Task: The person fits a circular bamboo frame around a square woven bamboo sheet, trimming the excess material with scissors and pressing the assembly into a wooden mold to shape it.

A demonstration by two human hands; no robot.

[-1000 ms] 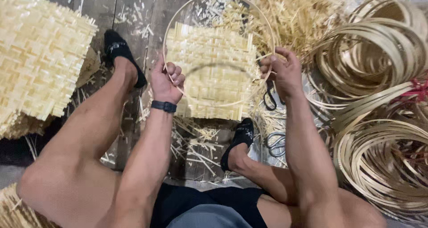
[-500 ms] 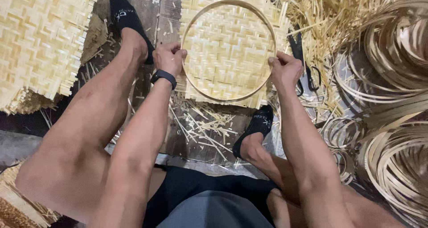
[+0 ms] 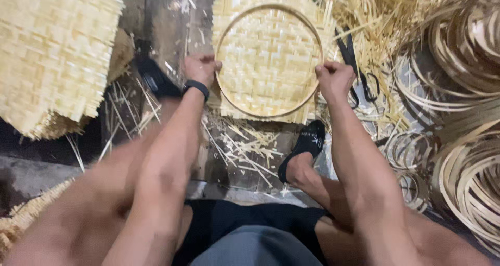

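1 stack of woven bamboo mats [image 3: 49, 58] lies at the far left on the wooden floor [image 3: 172, 26]. Coiled bamboo strips [image 3: 469, 156] pile up at right, too many to count; a heap of loose bamboo splints [image 3: 385, 16] sits top right. 1 square woven bamboo mat [image 3: 268, 58] lies flat on the floor between the 2 feet, edges roughly square to the view. 1 round bamboo hoop [image 3: 269, 7] rests flat on top of it, no long axis. Left hand [image 3: 200, 69] is closed on the hoop's left rim, right hand [image 3: 333, 78] closed on its right rim. 1 pair of black scissors [image 3: 357, 71] lies just right of the mat. 1 black wristband [image 3: 196, 87] on the left wrist.
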